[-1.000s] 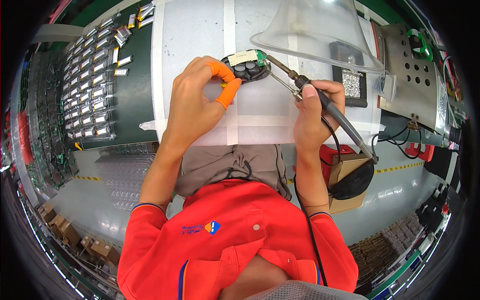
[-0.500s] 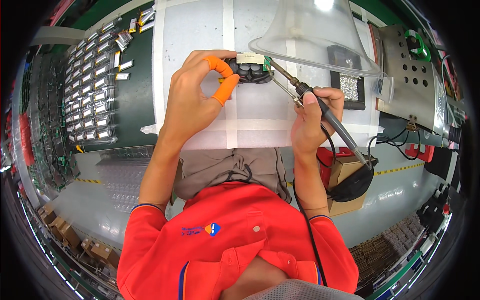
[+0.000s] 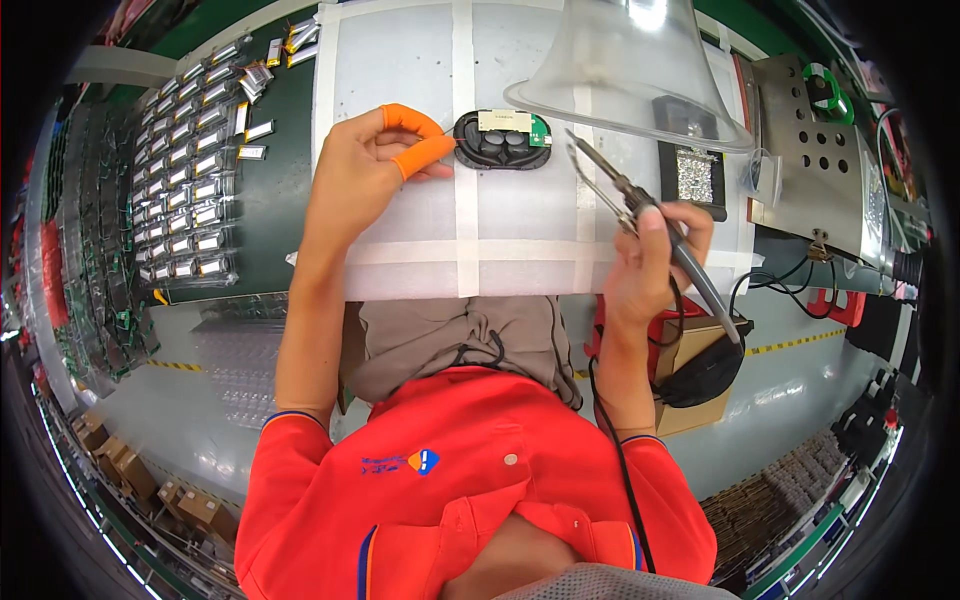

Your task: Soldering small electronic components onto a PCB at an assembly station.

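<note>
A black oval electronic casing (image 3: 487,158) lies on the white work surface, with a cream label strip, a small green circuit board (image 3: 540,132) and two round dark parts inside. My left hand (image 3: 365,165), orange finger cots on thumb and forefinger, pinches at the casing's left end; whatever lies between the fingertips is mostly covered. To the right, my right hand (image 3: 650,255) grips a soldering iron (image 3: 690,265) together with metal tweezers (image 3: 603,195). Both tips point up and left, apart from the casing.
A clear plastic hood (image 3: 620,95) overhangs the far right of the surface. Beneath its rim sits a black tray of silvery bits (image 3: 697,178), beside a perforated metal box (image 3: 815,150). Rows of small silver battery cells (image 3: 190,170) cover the green bench at left. The iron's cord (image 3: 620,450) crosses my right arm.
The soldering iron and tweezers have drawn back right and down from the casing. My left hand has shifted left, its fingers off the top edge. More of the casing shows.
</note>
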Available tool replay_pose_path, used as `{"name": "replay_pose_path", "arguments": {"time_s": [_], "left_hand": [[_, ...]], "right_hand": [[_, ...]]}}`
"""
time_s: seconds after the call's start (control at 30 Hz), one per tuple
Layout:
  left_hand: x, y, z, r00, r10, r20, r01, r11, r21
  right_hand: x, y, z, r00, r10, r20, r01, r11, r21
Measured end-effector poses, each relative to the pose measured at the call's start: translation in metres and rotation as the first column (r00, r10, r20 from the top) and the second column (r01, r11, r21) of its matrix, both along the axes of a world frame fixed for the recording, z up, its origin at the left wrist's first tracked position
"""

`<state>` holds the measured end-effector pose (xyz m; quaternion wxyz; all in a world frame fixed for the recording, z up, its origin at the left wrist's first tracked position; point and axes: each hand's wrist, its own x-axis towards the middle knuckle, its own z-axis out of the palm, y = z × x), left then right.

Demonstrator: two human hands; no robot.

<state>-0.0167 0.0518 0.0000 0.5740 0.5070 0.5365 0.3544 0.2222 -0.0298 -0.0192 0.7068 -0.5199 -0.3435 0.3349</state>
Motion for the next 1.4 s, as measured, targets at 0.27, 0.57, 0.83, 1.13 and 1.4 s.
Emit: {"name": "replay_pose_path", "arguments": {"time_s": [0.27, 0.57, 0.83, 1.13, 1.4], "left_hand": [[-0.004, 0.005, -0.006, 0.997, 0.030, 0.073, -0.029, 0.999, -0.018], [0.004, 0.000, -0.001, 0.992, 0.028, -0.121, -0.010, 0.989, 0.148], [0.011, 0.001, 0.005, 0.919, 0.045, -0.391, 0.115, 0.920, 0.375], [0.033, 0.011, 0.008, 0.915, -0.045, -0.402, 0.301, 0.741, 0.601], [0.052, 0.014, 0.002, 0.891, -0.032, -0.453, 0.309, 0.773, 0.553]], "right_hand": [[0.062, -0.041, 0.003, 0.971, -0.122, -0.205, 0.153, 0.978, 0.143], [0.056, -0.039, 0.007, 0.953, -0.227, -0.202, 0.233, 0.972, 0.009], [0.005, -0.012, 0.021, 0.996, -0.065, -0.055, 0.064, 0.998, -0.027], [-0.016, 0.023, -0.003, 0.997, 0.074, 0.034, -0.075, 0.996, 0.042], [-0.010, 0.018, -0.013, 0.998, -0.048, 0.027, 0.045, 0.991, 0.125]]}}
